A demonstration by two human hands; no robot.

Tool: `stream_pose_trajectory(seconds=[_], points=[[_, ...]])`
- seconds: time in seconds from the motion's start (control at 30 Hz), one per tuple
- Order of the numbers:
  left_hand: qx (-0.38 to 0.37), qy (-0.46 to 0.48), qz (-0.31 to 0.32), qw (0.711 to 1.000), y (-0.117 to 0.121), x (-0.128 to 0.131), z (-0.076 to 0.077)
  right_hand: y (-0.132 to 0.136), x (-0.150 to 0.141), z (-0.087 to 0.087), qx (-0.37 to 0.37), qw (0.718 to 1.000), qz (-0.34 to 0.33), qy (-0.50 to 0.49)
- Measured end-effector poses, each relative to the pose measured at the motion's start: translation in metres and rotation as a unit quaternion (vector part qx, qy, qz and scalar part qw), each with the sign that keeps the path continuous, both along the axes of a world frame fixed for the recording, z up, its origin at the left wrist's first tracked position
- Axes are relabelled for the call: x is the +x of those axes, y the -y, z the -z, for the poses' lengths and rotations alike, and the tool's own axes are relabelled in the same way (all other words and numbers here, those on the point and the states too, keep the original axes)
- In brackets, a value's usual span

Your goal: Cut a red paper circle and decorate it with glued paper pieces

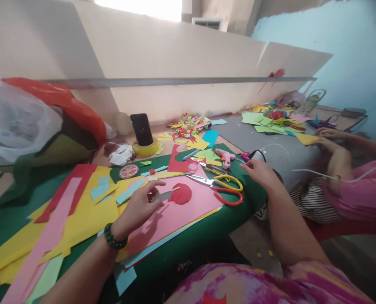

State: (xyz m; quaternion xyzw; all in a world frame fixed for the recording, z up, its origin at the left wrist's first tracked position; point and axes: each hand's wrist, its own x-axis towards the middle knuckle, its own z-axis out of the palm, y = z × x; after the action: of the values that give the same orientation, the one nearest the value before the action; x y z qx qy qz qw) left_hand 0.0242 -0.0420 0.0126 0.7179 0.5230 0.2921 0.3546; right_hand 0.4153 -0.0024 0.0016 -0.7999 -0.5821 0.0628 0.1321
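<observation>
My left hand [142, 203], a dark green bead bracelet at its wrist, hovers over a pink paper sheet [175, 219] with fingers curved and apart. Just right of its fingertips lies a round red paper piece [182, 194] with a small pale strip on it. A grey band [163, 196] runs between them; whether the fingers touch it is unclear. My right hand [260, 172] is raised at the table's right side, its fingers stretched leftward with nothing visible in them. Nearest to it are a pink glue gun [226, 158] and scissors [228, 191] with yellow and red handles, lying open.
Yellow paper [89, 219] and strips cover the left side. Behind are a phone [141, 129], yellow tape roll [146, 146], utility knife [215, 169] and a heap of colourful paper [189, 125]. At right, another person's hands [328, 139] hold yellow paper. Bags [58, 101] stand far left.
</observation>
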Motion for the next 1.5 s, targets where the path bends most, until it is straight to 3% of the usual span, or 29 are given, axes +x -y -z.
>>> stream_pose_trajectory(seconds=[0.17, 0.3, 0.4, 0.63, 0.7, 0.83, 1.07, 1.33, 1.43, 1.5], points=[[-0.062, 0.027, 0.033, 0.997, -0.004, -0.006, -0.003, -0.043, -0.003, 0.018, -0.042, 0.991, -0.023, -0.122], [-0.107, 0.032, 0.035, 0.993, -0.005, -0.009, -0.008, -0.074, -0.013, 0.025, -0.052, 0.993, 0.011, -0.107], [-0.155, 0.014, 0.051, 0.986, -0.006, -0.010, -0.010, -0.077, -0.017, 0.026, -0.030, 0.993, 0.034, -0.112], [-0.228, -0.055, 0.092, 0.968, -0.008, -0.014, -0.002, -0.053, -0.020, 0.012, 0.064, 0.975, 0.031, -0.209], [-0.230, -0.070, 0.092, 0.966, -0.010, -0.016, 0.000, -0.042, -0.023, 0.008, 0.106, 0.946, 0.018, -0.306], [-0.227, -0.076, 0.108, 0.965, -0.011, -0.019, 0.004, -0.013, -0.038, -0.001, 0.164, 0.860, -0.028, -0.483], [-0.246, -0.073, 0.122, 0.959, -0.015, -0.021, 0.009, 0.040, -0.070, -0.022, 0.064, 0.820, -0.117, -0.557], [-0.238, -0.089, 0.117, 0.960, -0.019, -0.026, 0.011, 0.068, -0.101, -0.012, -0.075, 0.787, -0.158, -0.592], [-0.253, -0.084, 0.117, 0.957, -0.019, -0.026, 0.009, 0.077, -0.105, -0.007, -0.067, 0.750, -0.174, -0.635], [-0.251, -0.082, 0.121, 0.957, -0.019, -0.025, 0.008, 0.083, -0.109, -0.005, -0.037, 0.756, -0.174, -0.630]])
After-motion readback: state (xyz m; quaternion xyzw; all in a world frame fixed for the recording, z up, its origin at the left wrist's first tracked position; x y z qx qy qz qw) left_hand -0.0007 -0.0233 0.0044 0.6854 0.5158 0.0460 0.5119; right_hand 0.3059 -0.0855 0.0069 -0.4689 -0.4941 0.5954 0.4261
